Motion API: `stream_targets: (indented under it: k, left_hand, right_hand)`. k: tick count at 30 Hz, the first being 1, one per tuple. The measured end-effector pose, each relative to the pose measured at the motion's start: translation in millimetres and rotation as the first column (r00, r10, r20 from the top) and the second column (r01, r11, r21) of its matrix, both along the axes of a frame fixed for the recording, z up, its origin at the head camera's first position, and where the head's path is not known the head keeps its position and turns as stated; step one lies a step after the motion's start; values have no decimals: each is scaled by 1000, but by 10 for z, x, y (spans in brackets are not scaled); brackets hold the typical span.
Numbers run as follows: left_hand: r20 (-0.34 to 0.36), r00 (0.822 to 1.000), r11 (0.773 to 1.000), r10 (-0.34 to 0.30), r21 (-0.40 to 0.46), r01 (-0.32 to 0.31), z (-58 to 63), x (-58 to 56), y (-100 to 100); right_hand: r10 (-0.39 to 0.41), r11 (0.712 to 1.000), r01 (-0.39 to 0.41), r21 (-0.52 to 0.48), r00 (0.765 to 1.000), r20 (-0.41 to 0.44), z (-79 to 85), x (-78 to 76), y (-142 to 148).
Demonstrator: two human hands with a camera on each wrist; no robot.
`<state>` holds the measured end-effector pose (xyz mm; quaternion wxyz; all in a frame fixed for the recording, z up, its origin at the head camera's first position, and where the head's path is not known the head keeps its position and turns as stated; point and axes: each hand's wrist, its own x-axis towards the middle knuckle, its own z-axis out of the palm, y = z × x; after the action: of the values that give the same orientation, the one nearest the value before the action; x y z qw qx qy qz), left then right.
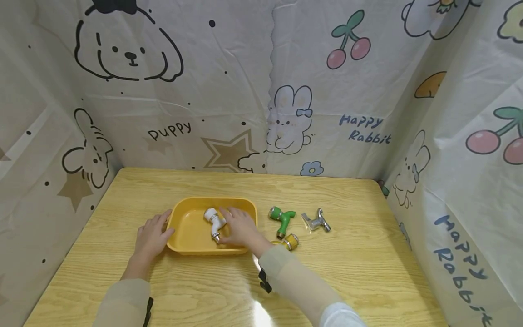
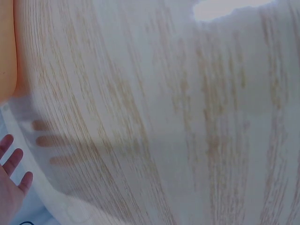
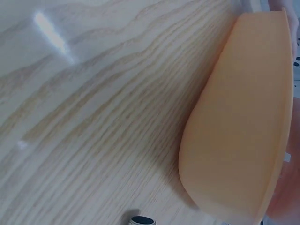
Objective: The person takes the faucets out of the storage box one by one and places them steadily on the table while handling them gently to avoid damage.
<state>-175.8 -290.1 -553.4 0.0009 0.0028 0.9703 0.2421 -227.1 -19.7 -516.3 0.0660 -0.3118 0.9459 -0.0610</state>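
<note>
A yellow tray [image 1: 185, 247] stands on the wooden table, with a white faucet [image 1: 213, 218] inside it, its metal end toward me. My right hand [image 1: 243, 229] reaches over the tray's right side and holds the white faucet, fingers behind and thumb near the metal end. The palm hides part of the faucet. At the tray's left rim, my left hand [image 1: 153, 236] rests with its fingers [image 2: 13, 161] spread. Right of the tray lie a green faucet [image 1: 283, 220], a silver faucet [image 1: 316, 221] and a yellow faucet [image 1: 291, 242], the last partly covered by my right forearm.
Printed cloth [image 1: 229, 100] hangs behind the table [image 1: 351, 272] and along both sides. In the right wrist view, the tray's outer wall [image 3: 234, 122] fills the right side, and a round metal end [image 3: 142, 220] shows at the bottom edge.
</note>
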Motion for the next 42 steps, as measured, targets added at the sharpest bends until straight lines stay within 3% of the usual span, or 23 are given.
stream_targets:
  k: [15,29,42]
  left_hand:
    - [16,1000,1000,-4,9,4,9,1,1]
    - [4,1000,1000,-4,-7,4,9,6,4]
    - [-10,1000,1000,1,-9,-1,-21,-16,5]
  right_hand:
    - [-20,995,15,98,999,49,-35,-24,-133]
    - [6,981,-10,191,1000,23,-71,-25,-222]
    - [-5,981,-2,196,999,35,-132,-41,-267]
